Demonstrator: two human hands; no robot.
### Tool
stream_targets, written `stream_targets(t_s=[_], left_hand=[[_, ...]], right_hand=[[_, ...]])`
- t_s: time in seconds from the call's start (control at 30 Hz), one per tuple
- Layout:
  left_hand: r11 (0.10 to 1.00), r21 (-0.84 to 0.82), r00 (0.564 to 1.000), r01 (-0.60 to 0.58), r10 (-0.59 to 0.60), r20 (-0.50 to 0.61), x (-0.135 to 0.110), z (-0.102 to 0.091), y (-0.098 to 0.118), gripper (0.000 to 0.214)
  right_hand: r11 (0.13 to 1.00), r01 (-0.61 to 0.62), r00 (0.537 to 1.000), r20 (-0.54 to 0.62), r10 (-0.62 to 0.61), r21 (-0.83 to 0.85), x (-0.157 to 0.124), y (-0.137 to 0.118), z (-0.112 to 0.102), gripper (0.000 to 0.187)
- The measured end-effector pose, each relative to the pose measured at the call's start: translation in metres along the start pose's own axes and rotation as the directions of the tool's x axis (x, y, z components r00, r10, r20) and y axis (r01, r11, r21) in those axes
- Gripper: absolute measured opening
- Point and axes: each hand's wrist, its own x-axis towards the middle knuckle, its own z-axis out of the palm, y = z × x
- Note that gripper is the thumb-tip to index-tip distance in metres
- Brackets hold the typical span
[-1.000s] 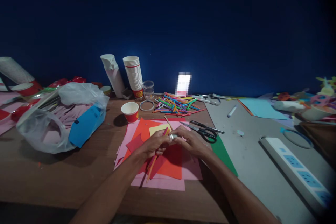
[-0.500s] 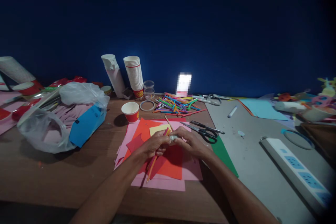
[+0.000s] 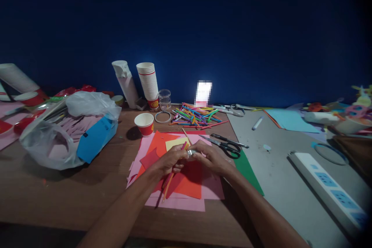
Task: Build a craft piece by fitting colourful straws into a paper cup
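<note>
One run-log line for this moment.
left hand: holding colored sticks | right hand: at shiny piece | underneath: layered paper | nearby: scissors

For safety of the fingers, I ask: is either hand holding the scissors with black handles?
No, the scissors lie beyond the right hand, outside its grip and that of the left hand.

The table (image 3: 87, 201) has a brown wood-look top, with a grey surface (image 3: 276, 193) along its right side. Pink sheets (image 3: 177, 204) lie near the front middle, a green sheet (image 3: 247, 170) at the edge of the grey. Behind them are a heap of coloured sticks (image 3: 194, 117), a ring (image 3: 156, 118) and a tall cup stack (image 3: 147, 81). A plastic bag (image 3: 90, 102) rests at left; a marker (image 3: 257, 123) and a power strip (image 3: 328, 186) lie on the grey.
</note>
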Motion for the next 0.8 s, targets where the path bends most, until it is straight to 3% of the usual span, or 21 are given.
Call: stream_targets(t_s=[0.37,0.8], left_hand=[[1.000,-0.028,0.999,-0.006,0.007,0.044,0.0000,-0.0019,0.0000,0.024],[1.000,-0.014,1.000,-0.006,0.006,0.004,0.0012,-0.0014,-0.0007,0.025]], right_hand=[[0.999,0.035,0.999,-0.024,-0.035,-0.025,0.0016,-0.0032,-0.0026,0.019],[0.999,0.027,1.000,-0.012,-0.027,-0.027,0.0011,-0.0019,-0.0022,0.021]])
